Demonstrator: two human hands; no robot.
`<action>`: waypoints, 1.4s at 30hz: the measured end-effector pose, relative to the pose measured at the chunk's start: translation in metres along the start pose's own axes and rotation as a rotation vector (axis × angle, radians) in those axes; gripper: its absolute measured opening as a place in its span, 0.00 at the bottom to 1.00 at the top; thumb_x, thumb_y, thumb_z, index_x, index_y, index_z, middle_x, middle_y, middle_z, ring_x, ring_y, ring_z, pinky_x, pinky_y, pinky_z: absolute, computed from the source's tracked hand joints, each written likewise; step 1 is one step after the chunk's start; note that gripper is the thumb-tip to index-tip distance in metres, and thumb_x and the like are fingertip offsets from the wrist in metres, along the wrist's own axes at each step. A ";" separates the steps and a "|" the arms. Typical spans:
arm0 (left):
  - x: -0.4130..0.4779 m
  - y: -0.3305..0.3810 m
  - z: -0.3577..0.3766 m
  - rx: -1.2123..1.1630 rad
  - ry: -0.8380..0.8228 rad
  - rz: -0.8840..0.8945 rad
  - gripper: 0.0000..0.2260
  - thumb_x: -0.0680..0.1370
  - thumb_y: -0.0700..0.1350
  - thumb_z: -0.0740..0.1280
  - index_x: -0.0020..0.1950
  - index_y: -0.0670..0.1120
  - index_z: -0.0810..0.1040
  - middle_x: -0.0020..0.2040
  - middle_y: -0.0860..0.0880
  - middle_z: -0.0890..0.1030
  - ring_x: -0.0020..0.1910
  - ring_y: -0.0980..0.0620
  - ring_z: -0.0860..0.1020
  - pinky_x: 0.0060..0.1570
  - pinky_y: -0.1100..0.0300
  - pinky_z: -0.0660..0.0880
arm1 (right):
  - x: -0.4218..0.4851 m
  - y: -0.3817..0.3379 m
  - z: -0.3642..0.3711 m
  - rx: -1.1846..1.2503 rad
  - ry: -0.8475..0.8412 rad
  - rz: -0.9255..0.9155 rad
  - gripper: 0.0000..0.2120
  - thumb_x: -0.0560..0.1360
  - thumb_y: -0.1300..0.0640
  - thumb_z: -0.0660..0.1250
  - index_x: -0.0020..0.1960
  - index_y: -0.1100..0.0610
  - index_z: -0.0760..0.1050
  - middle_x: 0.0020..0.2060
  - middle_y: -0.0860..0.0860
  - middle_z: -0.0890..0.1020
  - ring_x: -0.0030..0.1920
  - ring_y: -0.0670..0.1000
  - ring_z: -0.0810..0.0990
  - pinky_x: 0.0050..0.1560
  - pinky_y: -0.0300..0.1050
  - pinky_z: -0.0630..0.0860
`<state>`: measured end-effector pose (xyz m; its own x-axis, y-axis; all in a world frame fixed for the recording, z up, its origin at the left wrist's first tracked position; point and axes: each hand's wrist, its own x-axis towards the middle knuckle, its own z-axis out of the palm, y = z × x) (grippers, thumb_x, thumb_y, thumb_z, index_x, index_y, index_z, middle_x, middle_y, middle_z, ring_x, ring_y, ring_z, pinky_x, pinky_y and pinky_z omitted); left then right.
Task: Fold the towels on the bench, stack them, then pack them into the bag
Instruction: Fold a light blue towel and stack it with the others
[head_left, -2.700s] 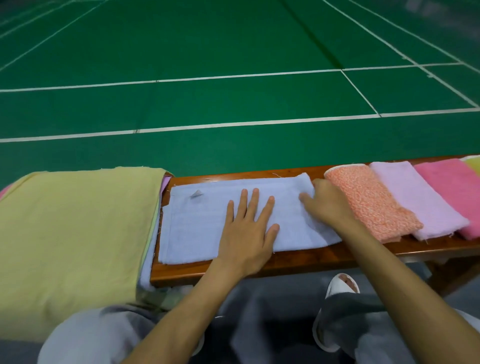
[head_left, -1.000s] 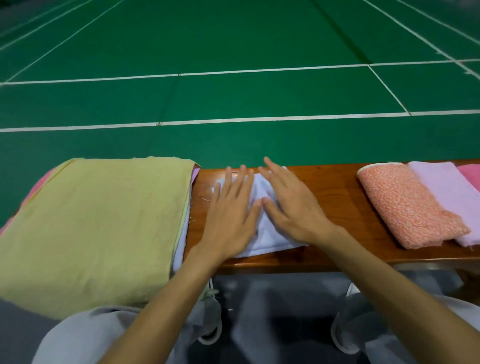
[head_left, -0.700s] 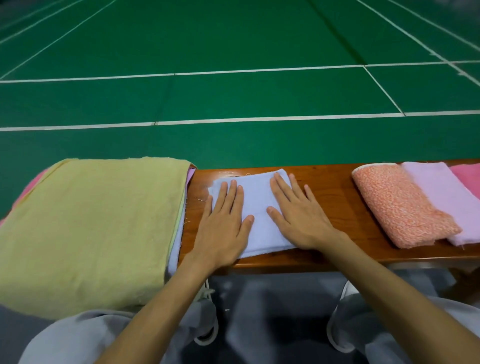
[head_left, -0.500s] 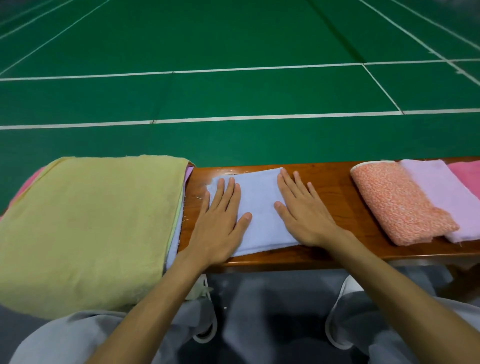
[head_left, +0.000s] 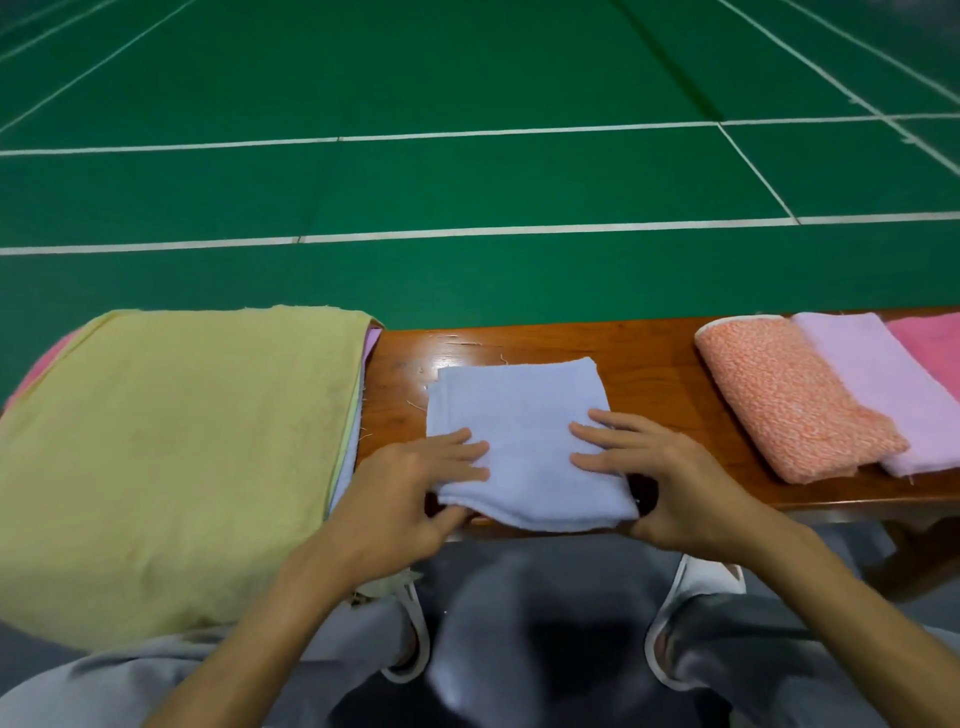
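Head view: left fingers (head_left: 460, 448) lie flat on top of the pale-blue folded terry towel (head_left: 519, 410), with the thumb tucked under its near-left corner. Right fingers (head_left: 597, 422) do the same at the near-right corner, thumb hidden by cloth. So left hand (head_left: 400, 499) and right hand (head_left: 685, 493) both pinch it. The near edge is raised slightly off the glossy brown wooden bench (head_left: 649, 353); the far edge rests on it. Towel sits mid-bench, at 6 o'clock in frame.

Step, my read: fold done, pickup for stacking starting. Next move needs a level two-hand lift so the layers don't slip open, then a squared set-down on a stack. Candidates:
- folded orange speckled towel (head_left: 789, 400) at 3 o'clock of it, with lilac towel (head_left: 883, 384) and pink towel (head_left: 930, 343) beyond
- big yellow cloth pile (head_left: 182, 447) at 9 o'clock

Unclear:
- No bag identifiable.
- Pile covers its lower layers; only pink, lilac and blue edges show.
- Pink towel cut off at right frame edge.
- Bench ends out of view.
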<state>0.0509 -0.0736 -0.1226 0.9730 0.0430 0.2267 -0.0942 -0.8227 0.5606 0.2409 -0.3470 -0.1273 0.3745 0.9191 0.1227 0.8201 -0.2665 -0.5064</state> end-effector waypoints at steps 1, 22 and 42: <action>0.003 0.004 -0.005 -0.056 0.024 -0.027 0.14 0.75 0.48 0.70 0.59 0.51 0.86 0.60 0.56 0.85 0.63 0.56 0.81 0.59 0.52 0.80 | 0.000 0.001 -0.006 0.009 0.022 0.003 0.28 0.65 0.54 0.83 0.64 0.45 0.83 0.70 0.42 0.77 0.75 0.46 0.70 0.67 0.56 0.77; 0.068 -0.003 0.032 -0.190 0.350 -0.582 0.15 0.81 0.59 0.66 0.51 0.49 0.82 0.45 0.52 0.84 0.44 0.54 0.82 0.36 0.59 0.76 | 0.055 0.007 -0.001 0.464 0.404 0.504 0.13 0.79 0.46 0.71 0.46 0.55 0.85 0.39 0.49 0.86 0.41 0.53 0.84 0.41 0.58 0.80; 0.086 0.041 0.029 0.160 0.122 -0.783 0.29 0.71 0.70 0.71 0.50 0.44 0.79 0.52 0.45 0.79 0.50 0.44 0.79 0.41 0.55 0.70 | 0.058 -0.030 -0.021 -0.222 0.073 0.911 0.32 0.78 0.29 0.57 0.60 0.56 0.78 0.57 0.56 0.83 0.56 0.59 0.81 0.48 0.48 0.72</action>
<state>0.1372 -0.1203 -0.1029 0.7130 0.6948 -0.0939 0.6458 -0.5987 0.4739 0.2470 -0.2919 -0.0875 0.9323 0.3113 -0.1840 0.2591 -0.9300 -0.2605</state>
